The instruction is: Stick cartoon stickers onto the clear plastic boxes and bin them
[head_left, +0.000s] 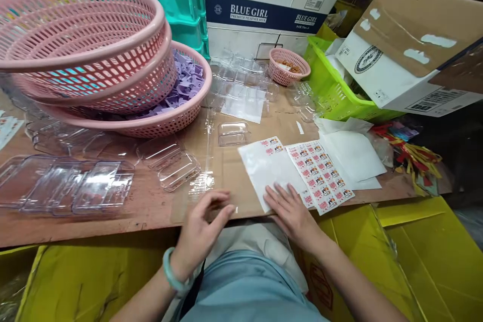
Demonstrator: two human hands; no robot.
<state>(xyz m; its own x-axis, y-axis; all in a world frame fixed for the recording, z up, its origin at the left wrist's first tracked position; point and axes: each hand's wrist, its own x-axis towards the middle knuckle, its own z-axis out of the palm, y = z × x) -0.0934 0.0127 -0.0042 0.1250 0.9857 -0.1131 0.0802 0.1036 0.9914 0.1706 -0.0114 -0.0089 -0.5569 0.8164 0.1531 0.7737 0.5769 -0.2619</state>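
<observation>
My right hand (289, 207) lies with its fingers stretched out over the lower part of a white sticker sheet (260, 166), which has a few printed stickers at its top. Beside it lies a fuller sticker sheet (320, 176) with rows of cow-like prints. My left hand (206, 229), with a pale green bangle on the wrist, is at the front edge of the cardboard mat (234, 166); its fingers are curved, thumb apart, and nothing shows between them. A small clear plastic case (234, 134) sits beyond the hands, and more clear cases (177, 168) lie to the left.
Pink baskets (151, 40) are stacked at left, the lowest holding purple pieces (186, 78). Clear cases (94, 186) line the front left. A small pink basket (289, 65), a green crate (332, 85), white backing sheets (350, 151) and a beer carton (256, 15) stand or lie behind and right.
</observation>
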